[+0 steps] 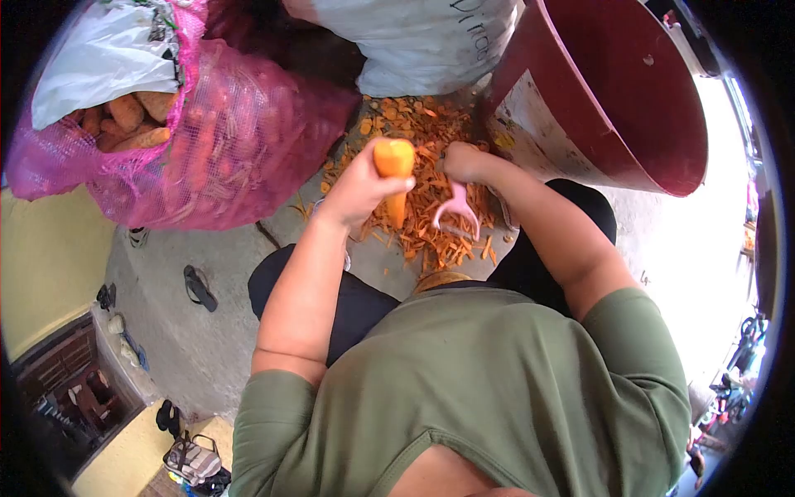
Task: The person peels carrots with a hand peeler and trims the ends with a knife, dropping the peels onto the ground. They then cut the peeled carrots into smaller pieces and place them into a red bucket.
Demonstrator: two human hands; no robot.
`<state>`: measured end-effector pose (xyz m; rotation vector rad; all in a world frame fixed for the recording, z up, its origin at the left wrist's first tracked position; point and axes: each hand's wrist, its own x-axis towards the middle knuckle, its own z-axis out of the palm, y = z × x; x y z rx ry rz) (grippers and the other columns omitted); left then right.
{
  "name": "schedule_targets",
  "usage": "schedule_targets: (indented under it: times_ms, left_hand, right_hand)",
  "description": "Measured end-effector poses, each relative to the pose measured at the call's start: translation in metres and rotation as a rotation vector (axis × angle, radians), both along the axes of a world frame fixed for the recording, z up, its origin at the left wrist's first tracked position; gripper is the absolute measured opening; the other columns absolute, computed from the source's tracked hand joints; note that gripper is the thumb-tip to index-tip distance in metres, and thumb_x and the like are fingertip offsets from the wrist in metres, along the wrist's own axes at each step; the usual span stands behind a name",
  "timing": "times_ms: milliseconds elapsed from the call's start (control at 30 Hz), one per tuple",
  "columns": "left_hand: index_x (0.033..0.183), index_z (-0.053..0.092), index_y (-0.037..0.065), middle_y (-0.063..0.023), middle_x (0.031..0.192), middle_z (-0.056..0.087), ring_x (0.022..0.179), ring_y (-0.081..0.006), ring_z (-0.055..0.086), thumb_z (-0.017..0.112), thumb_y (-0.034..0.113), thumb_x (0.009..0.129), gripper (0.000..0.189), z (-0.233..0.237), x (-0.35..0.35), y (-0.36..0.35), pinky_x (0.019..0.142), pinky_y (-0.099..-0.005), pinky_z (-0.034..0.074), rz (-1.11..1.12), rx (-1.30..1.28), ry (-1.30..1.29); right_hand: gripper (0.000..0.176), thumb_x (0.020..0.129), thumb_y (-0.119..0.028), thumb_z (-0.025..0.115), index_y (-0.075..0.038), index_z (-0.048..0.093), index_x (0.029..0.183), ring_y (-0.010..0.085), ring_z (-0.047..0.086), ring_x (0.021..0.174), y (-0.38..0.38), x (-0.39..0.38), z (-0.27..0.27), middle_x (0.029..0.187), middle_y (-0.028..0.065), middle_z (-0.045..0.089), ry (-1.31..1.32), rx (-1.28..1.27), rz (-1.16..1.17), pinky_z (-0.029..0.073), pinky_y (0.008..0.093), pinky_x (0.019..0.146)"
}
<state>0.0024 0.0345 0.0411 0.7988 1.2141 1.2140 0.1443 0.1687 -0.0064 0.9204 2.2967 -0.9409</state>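
A bright orange peeled carrot (394,157) is in my left hand (358,189), its thick end up and its narrow end pointing down toward me. My fingers wrap round its middle. My right hand (465,162) grips the handle of a pink peeler (458,211), whose forked head hangs toward me, a little to the right of the carrot and apart from it. Below both hands lies a heap of orange peelings (421,240) on the concrete floor, with rounder cut pieces at its far side.
A pink mesh sack (240,137) at the left holds unpeeled carrots (127,112). A white sack (435,50) with handwriting stands ahead. The large dark red tub (571,91) rises close by my right arm. A flip-flop (199,288) lies on the floor at the left.
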Motion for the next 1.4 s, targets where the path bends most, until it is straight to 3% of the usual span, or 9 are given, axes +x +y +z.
schedule_targets:
  times_ms: [133,200,300,467,800,1133,1233,1333,1400]
  left_hand:
    - [0.113,0.041,0.002,-0.006,0.095,0.052,0.086,-0.0149,0.054,0.058,0.012,0.078,0.04,0.086,0.017,0.063,0.077,-0.0275,0.045,-0.049,0.308,0.07]
    - [0.122,0.035,0.001,-0.0082,0.107,0.05,0.094,-0.0146,0.052,0.053,0.01,0.081,0.045,0.136,0.039,0.076,0.078,-0.0261,0.045,-0.079,0.597,-0.257]
    - [0.111,0.047,0.0,-0.0079,0.101,0.054,0.09,-0.0143,0.054,0.053,0.011,0.081,0.032,0.187,0.026,0.055,0.076,-0.0256,0.045,-0.039,0.521,0.074]
    - [0.078,0.058,0.001,-0.0185,0.08,0.058,0.078,-0.0342,0.055,0.052,0.014,0.07,0.016,0.171,-0.102,0.007,0.07,-0.0392,0.044,0.135,-0.175,1.978]
    - [0.104,0.054,0.009,-0.0092,0.103,0.056,0.097,-0.0265,0.052,0.047,0.015,0.079,0.027,0.17,-0.2,-0.046,0.081,-0.0454,0.037,0.027,-0.442,2.249]
    - [0.103,0.04,-0.001,-0.0139,0.094,0.053,0.088,-0.0254,0.054,0.04,0.024,0.09,0.028,0.161,-0.11,-0.057,0.08,-0.0352,0.045,0.808,0.703,1.099]
    - [0.095,0.046,0.003,-0.0096,0.076,0.053,0.064,-0.0245,0.056,0.044,0.045,0.084,0.043,0.103,-0.053,-0.034,0.058,-0.038,0.048,0.941,0.216,0.185]
    - [0.096,0.046,0.002,-0.0048,0.069,0.048,0.055,-0.0137,0.048,0.043,0.05,0.082,0.05,0.007,-0.026,-0.027,0.045,-0.0254,0.042,0.506,-0.279,-0.821]
    - [0.097,0.046,0.001,-0.006,0.068,0.047,0.056,-0.0146,0.046,0.037,0.045,0.086,0.046,-0.032,-0.008,-0.022,0.047,-0.0262,0.041,0.472,-0.47,-1.052]
  right_hand:
    - [0.037,0.075,-0.03,0.05,0.006,0.059,0.073,0.0337,0.057,0.068,-0.018,0.002,0.057,0.072,0.0255,0.057,0.119,-0.065,0.27,0.044,0.0407,0.065]
    - [0.038,0.076,-0.032,0.051,0.006,0.058,0.076,0.0323,0.057,0.071,-0.024,0.003,0.076,0.074,0.0248,0.057,0.082,-0.09,0.232,0.044,0.0399,0.067]
    - [0.031,0.073,-0.025,0.054,0.005,0.059,0.075,0.0316,0.058,0.074,-0.032,0.011,0.098,0.076,0.0225,0.058,0.089,-0.099,-0.003,0.044,0.0396,0.068]
    - [0.046,0.07,-0.037,0.06,0.008,0.057,0.072,0.028,0.058,0.069,-0.016,0.031,0.047,0.073,0.0216,0.058,0.102,-0.202,-0.432,0.044,0.0374,0.066]
    - [0.06,0.074,-0.05,0.054,0.009,0.058,0.069,0.028,0.057,0.064,0.005,0.019,0.016,0.069,0.0211,0.057,0.245,-0.239,-0.607,0.044,0.0369,0.063]
    - [0.053,0.076,-0.05,0.054,-0.003,0.05,0.051,0.0157,0.037,0.034,0.005,0.01,0.026,0.044,0.0076,0.045,0.383,-0.645,-0.824,0.028,0.0298,0.035]
    - [0.053,0.076,-0.05,0.054,-0.002,0.051,0.052,0.0154,0.037,0.034,0.006,-0.002,0.041,0.045,0.0082,0.046,0.414,-0.591,-0.816,0.028,0.0299,0.035]
    - [0.059,0.073,-0.052,0.056,0.006,0.055,0.059,0.0219,0.052,0.05,0.015,-0.013,0.036,0.052,0.0126,0.052,0.388,-0.287,-0.702,0.041,0.0342,0.05]
    - [0.067,0.071,-0.056,0.055,0.01,0.057,0.066,0.0271,0.059,0.069,0.016,-0.018,0.051,0.062,0.0188,0.057,0.273,-0.094,-0.608,0.045,0.0364,0.067]
